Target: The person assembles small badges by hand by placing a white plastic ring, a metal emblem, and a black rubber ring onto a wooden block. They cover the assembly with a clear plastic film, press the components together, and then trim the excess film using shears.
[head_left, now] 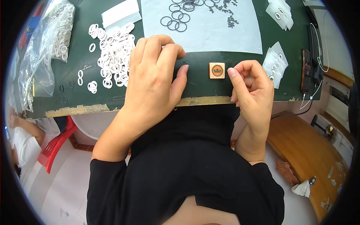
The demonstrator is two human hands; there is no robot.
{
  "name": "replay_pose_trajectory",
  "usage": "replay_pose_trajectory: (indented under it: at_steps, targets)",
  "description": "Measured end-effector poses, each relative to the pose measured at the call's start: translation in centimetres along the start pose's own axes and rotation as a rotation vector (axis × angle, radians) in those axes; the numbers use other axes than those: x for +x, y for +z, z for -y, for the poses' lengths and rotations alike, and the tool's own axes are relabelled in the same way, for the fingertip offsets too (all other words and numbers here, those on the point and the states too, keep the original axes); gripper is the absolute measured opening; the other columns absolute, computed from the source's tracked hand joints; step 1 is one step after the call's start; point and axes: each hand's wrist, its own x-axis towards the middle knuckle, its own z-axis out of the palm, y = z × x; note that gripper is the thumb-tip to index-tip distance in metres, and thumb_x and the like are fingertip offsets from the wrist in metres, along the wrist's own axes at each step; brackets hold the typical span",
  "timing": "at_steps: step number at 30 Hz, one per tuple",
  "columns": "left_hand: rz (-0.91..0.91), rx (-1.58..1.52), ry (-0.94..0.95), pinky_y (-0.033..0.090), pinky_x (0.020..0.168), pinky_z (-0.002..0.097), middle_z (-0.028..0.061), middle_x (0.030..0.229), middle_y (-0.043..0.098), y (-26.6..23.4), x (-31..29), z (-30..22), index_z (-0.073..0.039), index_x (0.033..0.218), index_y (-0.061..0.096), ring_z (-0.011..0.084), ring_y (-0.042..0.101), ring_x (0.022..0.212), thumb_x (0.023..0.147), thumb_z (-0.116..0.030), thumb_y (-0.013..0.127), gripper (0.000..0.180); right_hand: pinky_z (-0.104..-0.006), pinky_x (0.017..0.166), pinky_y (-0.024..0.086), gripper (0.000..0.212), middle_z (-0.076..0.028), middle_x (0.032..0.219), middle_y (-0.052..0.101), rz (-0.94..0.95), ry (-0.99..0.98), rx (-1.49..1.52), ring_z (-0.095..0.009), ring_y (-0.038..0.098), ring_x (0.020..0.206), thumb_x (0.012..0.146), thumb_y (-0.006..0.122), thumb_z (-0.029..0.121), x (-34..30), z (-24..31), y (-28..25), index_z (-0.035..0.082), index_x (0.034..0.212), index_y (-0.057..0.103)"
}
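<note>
Wooden block [216, 70], right of centre: I'm wanting it steady; my right hand [254, 88] is pinching beside it, contents unclear, my left hand [150, 77] curling, fingertips parted.

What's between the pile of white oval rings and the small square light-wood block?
Head view: the bare left hand, then small black pieces near its thumb, then bare dark-green tabletop.

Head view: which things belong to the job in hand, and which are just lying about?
Likely for the job:
wooden block, beside right hand
small black pieces, near left hand
black rings, on the pale sheet
white oval pieces, beside left hand

Probably just lying about:
red chair
dark phone-like device
</note>
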Motion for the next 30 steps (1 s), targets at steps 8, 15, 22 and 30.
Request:
replay_pose_trajectory:
  at_steps: [8, 15, 22, 30]
  targets:
    - [0.062, 0.007, 0.048, 0.043, 0.088, 0.0393, 0.0123, 0.110, 0.058, 0.0, 0.4, 0.2, -0.003, 0.097, 0.061, 0.0317, 0.054, 0.100, 0.083, 0.001, 0.071, 0.018, -0.0173, 0.052, 0.037, 0.010, 0.003, 0.071, 0.059, 0.015, 0.008, -0.008, 0.000, 0.051, 0.060, 0.096, 0.071, 0.005, -0.3, 0.3, -0.2, 0.000, 0.092, 0.063]
    - [-0.023, -0.106, 0.091, 0.043, 0.087, 0.0386, 0.0142, 0.110, 0.058, -0.5, -0.2, -1.0, -0.002, 0.096, 0.060, 0.0319, 0.054, 0.098, 0.083, 0.004, 0.070, 0.018, -0.0189, 0.057, 0.046, 0.010, -0.002, 0.087, 0.062, 0.088, -0.205, 0.074, -0.003, 0.056, 0.067, 0.091, 0.073, 0.000, -1.4, 0.5, 1.8, 0.000, 0.098, 0.065]
    - [-0.062, -0.077, 0.162, 0.043, 0.084, 0.0381, 0.0131, 0.111, 0.060, -0.7, -0.6, -1.9, -0.004, 0.096, 0.061, 0.0306, 0.054, 0.098, 0.080, 0.003, 0.073, 0.021, -0.0184, 0.055, 0.042, 0.013, -0.001, 0.086, 0.060, 0.166, -0.104, 0.192, -0.001, 0.053, 0.065, 0.093, 0.072, 0.002, -1.3, 0.9, 2.0, 0.000, 0.103, 0.063]
    - [-0.066, -0.067, 0.184, 0.042, 0.083, 0.0380, 0.0105, 0.113, 0.060, -0.4, -0.7, -2.0, -0.006, 0.096, 0.062, 0.0289, 0.054, 0.098, 0.077, 0.001, 0.076, 0.025, -0.0176, 0.055, 0.038, 0.009, 0.002, 0.084, 0.060, 0.226, -0.095, 0.190, 0.001, 0.050, 0.065, 0.097, 0.067, 0.001, -1.4, 1.4, 1.6, 0.001, 0.102, 0.060]
